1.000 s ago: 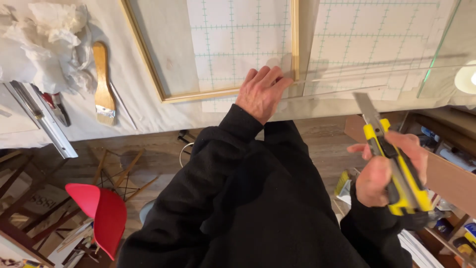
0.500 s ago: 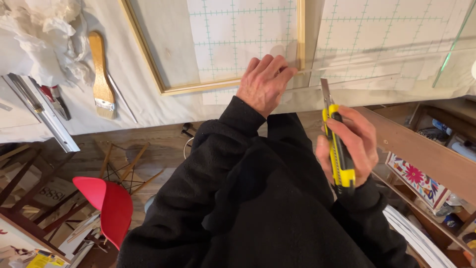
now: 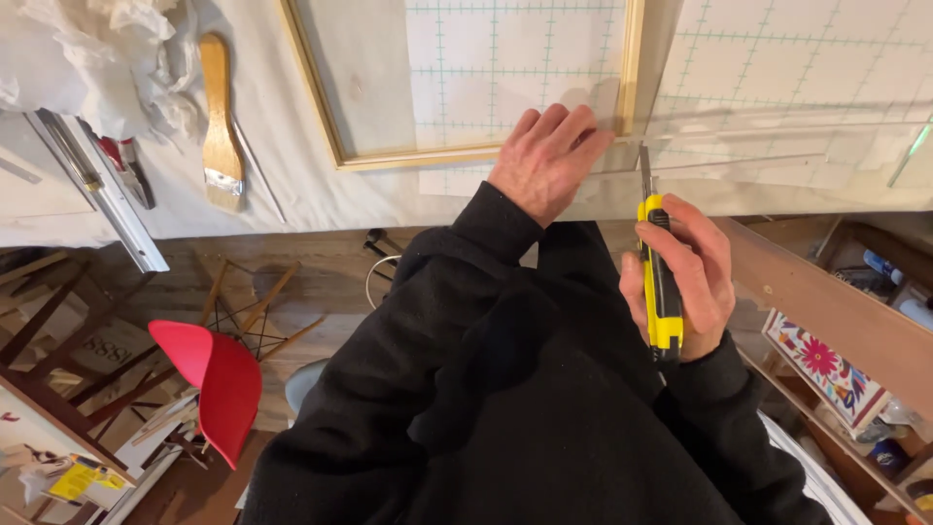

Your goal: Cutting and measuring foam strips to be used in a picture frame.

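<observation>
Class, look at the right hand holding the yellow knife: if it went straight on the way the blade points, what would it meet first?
The right hand points the utility knife at the table edge; its blade would likely first meet the clear sheet beside the wooden frame, though depth is unclear.

1. A yellow label (image 3: 86, 479) lay at the lower left, on the floor among papers beside a wooden frame; it was small and roughly rectangular, with dark marks too small to make out.
2. A flat box or panel with a floral print (image 3: 826, 367) stood tilted in the wooden shelf at the right; it was white, with a large pink flower and blue and green motifs.
3. A small blue container (image 3: 886, 455) sat lower in the same shelf, partly hidden.
</observation>
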